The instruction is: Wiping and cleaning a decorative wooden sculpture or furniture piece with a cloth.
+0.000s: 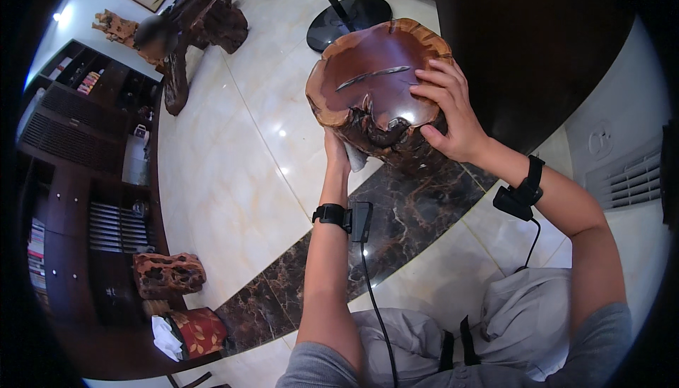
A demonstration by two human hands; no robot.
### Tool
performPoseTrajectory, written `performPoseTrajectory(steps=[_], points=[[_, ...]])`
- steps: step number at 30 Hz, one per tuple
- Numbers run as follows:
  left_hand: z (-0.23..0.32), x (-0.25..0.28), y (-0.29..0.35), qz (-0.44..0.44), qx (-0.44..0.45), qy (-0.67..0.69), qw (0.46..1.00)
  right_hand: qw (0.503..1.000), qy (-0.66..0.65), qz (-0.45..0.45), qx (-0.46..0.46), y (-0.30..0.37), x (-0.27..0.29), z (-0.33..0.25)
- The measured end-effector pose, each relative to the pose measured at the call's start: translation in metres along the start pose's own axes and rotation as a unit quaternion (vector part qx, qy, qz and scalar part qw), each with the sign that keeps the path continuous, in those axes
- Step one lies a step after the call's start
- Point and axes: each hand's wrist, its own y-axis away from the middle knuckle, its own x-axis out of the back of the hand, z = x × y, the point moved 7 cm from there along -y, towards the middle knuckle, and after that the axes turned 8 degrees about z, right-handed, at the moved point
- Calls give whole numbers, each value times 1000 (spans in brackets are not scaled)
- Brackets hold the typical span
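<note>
A polished tree-stump stool (378, 70) stands in front of me, with a glossy reddish-brown top, a pale rim and dark, gnarled sides. A silvery inlaid streak crosses its top. My right hand (453, 108) rests on the right of the top, fingers spread over the surface and thumb near the front edge. Low on the stump's left side is my left hand (335, 153), its fingers mostly hidden behind the wood. A light grey cloth (356, 158) pokes out from under that palm, pressed against the side.
Behind the stool stands a pole on a round black base (349, 24). A large dark piece of furniture (523, 41) rises close on the right. At left are a dark cabinet (71, 197), a wood carving (170, 275) and a red tissue box (205, 333). Root-wood furniture (219, 24) stands farther back.
</note>
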Motion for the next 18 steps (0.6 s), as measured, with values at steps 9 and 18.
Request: performPoseTrajectory(steps=[9,18], points=[[-54,-1,43,77,138,14,987,1000,18,-9,2,2,3,1],[-65,5,70,156,169,145,963,1000,14,-23,-13,2,1,2]])
